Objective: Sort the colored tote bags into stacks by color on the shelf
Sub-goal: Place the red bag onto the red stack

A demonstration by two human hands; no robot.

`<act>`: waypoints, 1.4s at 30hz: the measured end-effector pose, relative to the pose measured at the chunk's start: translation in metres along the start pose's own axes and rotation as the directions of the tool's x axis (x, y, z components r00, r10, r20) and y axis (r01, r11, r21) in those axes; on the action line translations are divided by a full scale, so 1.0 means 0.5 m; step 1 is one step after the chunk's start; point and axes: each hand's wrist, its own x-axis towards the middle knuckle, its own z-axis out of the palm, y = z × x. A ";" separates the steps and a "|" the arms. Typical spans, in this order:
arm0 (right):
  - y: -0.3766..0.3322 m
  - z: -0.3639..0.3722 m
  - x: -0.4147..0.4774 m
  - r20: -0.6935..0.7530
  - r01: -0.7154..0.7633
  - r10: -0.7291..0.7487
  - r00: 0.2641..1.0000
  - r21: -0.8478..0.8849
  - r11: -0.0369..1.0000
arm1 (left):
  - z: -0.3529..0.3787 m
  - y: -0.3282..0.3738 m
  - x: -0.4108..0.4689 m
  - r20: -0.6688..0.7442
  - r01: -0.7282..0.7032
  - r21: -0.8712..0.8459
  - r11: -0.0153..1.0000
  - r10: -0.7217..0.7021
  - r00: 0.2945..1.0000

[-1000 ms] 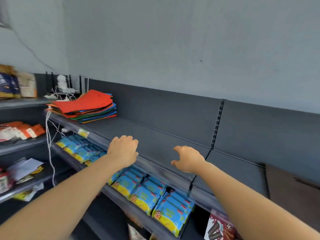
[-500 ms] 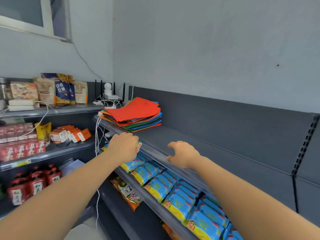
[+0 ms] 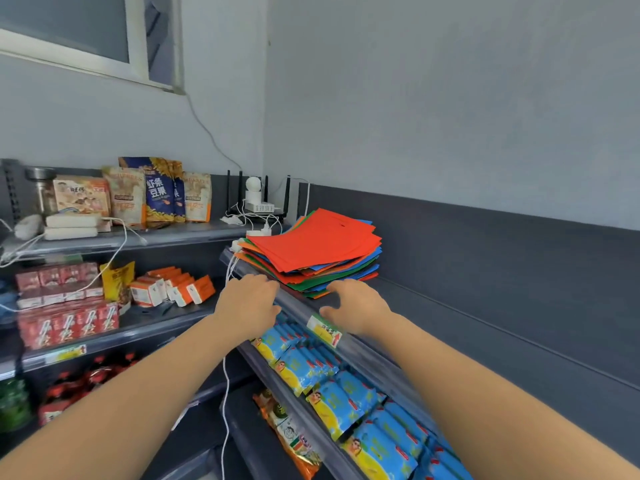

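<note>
Tote bags: a pile of flat fabric tote bags (image 3: 311,251) in mixed colours lies at the far left end of the dark grey metal shelf (image 3: 467,327), near the corner of the wall. The top bag is red-orange. Under it I see edges in blue, green and orange, fanned out unevenly.
Left hand: my left hand (image 3: 247,301) holds nothing. Its fingers are loosely bent downward at the front edge of the shelf, just before the left front corner of the pile. I cannot tell whether the fingertips touch the edge.
Right hand: my right hand (image 3: 356,304) also holds nothing. Its fingers are relaxed and a little spread, and it is over the shelf's front edge, just beside the lower corner of the pile.
Between the hands: a gap, they do not touch.
Shelf edge: a small green and white price label (image 3: 325,330) sits on the front rail, near my right wrist.
Below: rows of blue and yellow snack packets (image 3: 311,372) fill the next level.
Left side: orange and white small boxes (image 3: 173,289) and red drink cartons (image 3: 65,320) stand on another rack.
Corner: a white device with black antennas (image 3: 258,199) stands behind the pile.
</note>
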 end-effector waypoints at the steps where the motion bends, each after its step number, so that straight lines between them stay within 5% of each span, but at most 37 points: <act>1: -0.001 0.005 0.032 -0.011 0.009 -0.009 1.000 0.009 1.000 | 0.011 -0.014 0.023 0.005 0.000 0.004 1.000 0.000 1.000; 16: -0.043 0.094 0.377 -0.019 0.086 -0.088 0.996 -0.093 0.992 | 0.171 -0.193 0.302 0.002 -0.074 -0.017 0.997 0.074 0.997; 24: -0.010 0.047 0.425 -0.187 0.032 0.003 0.982 0.183 0.983 | 0.187 -0.233 0.435 -0.083 -0.203 -0.129 0.971 0.193 0.978; 29: 0.017 0.041 0.422 -0.296 -0.085 0.219 0.930 0.407 0.910 | 0.178 -0.232 0.479 -0.142 -0.238 -0.112 0.965 0.222 0.965; 32: 0.025 0.030 0.407 -0.289 -0.180 0.439 0.851 0.625 0.760 | 0.183 -0.215 0.489 -0.210 -0.318 -0.231 0.920 0.272 0.939; 35: 0.044 0.006 0.392 0.027 -0.223 0.680 0.733 0.954 0.202 | 0.187 -0.188 0.489 -0.280 -0.440 -0.270 0.856 0.367 0.887; 37: 0.065 -0.009 0.375 0.210 -0.225 0.710 0.672 0.971 -0.074 | 0.188 -0.169 0.482 -0.341 -0.531 -0.279 0.800 0.435 0.834; 40: 0.084 -0.007 0.348 0.424 -0.378 0.698 0.577 0.896 -0.232 | 0.187 -0.149 0.471 -0.341 -0.598 -0.300 0.743 0.502 0.795; 42: 0.087 -0.002 0.336 0.466 -0.504 0.683 0.562 0.848 -0.164 | 0.185 -0.148 0.467 -0.270 -0.584 -0.370 0.722 0.518 0.812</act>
